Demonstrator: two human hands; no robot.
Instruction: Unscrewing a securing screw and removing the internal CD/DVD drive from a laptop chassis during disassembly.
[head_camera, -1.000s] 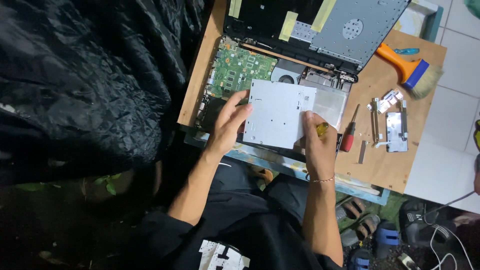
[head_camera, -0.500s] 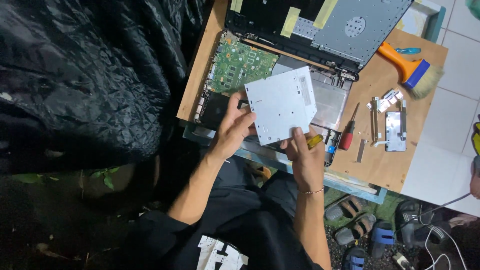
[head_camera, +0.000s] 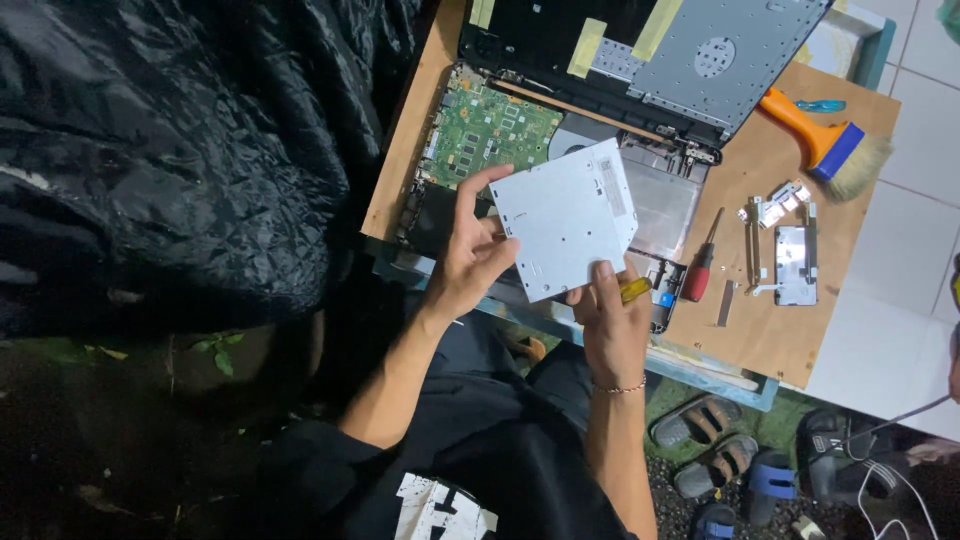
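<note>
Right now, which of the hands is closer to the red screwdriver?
Right. The right hand is just beside the red screwdriver; the left hand is farther, across the silver drive.

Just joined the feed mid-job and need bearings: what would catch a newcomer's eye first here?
First, the flat silver drive held up at centre between the left hand and the right hand, above an opened laptop with its green board bare. On the wooden table to the right lie an orange brush, a red screwdriver and small metal brackets. A black sheet fills the left side.
</note>
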